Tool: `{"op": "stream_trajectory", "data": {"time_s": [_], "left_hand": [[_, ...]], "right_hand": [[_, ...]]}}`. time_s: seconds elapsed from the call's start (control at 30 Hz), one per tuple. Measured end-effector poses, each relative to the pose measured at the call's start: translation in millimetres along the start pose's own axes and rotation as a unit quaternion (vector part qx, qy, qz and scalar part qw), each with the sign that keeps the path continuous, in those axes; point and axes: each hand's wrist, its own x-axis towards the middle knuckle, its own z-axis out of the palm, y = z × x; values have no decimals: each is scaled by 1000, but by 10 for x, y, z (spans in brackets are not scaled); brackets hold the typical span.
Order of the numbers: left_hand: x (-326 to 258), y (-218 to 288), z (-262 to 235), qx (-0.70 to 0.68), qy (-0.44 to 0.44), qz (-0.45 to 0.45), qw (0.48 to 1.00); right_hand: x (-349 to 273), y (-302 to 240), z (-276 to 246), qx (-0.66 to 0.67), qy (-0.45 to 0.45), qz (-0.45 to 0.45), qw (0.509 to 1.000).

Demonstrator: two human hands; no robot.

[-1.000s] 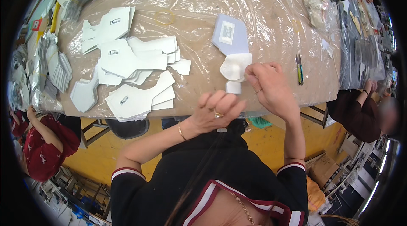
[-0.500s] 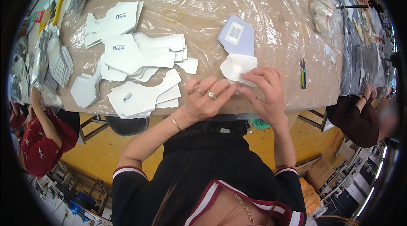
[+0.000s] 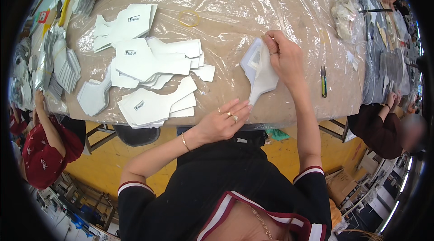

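Observation:
My right hand (image 3: 285,58) presses on a pale, paddle-shaped cut piece (image 3: 262,78) that lies over a light blue piece (image 3: 248,60) on the plastic-covered table (image 3: 235,6). Its fingers grip the upper edge of the pale piece. My left hand (image 3: 224,121) is at the table's near edge, fingers spread, fingertips touching the narrow lower end of the same pale piece. Left of it lie stacks of white cut pieces (image 3: 149,67), some bearing small labels.
A yellow rubber band (image 3: 189,18) lies further back on the table. A pen-like tool (image 3: 323,80) lies right of my right hand. Grey stacked pieces (image 3: 58,62) sit at the left edge. Other people sit at left (image 3: 38,146) and right (image 3: 384,128).
The pale piece has been turned and shifted up the table. My right hand moved from its lower end to its upper edge; my left hand dropped back to the near table edge.

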Motion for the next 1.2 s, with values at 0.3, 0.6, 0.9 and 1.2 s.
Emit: {"op": "stream_trajectory", "data": {"time_s": [0.3, 0.6, 0.9, 1.2], "left_hand": [[-79, -71, -178, -40, -60, -14, 997], [228, 81, -115, -26, -96, -95, 991], [289, 121, 73, -31, -189, -147, 970], [295, 129, 70, -34, -199, -159, 967]], "right_hand": [[-334, -67, -102, 86, -36, 105, 990], [-291, -42, -69, 61, -30, 23, 997], [-207, 56, -20, 72, -43, -51, 995], [-226, 130, 65, 53, -13, -72, 996]]}}
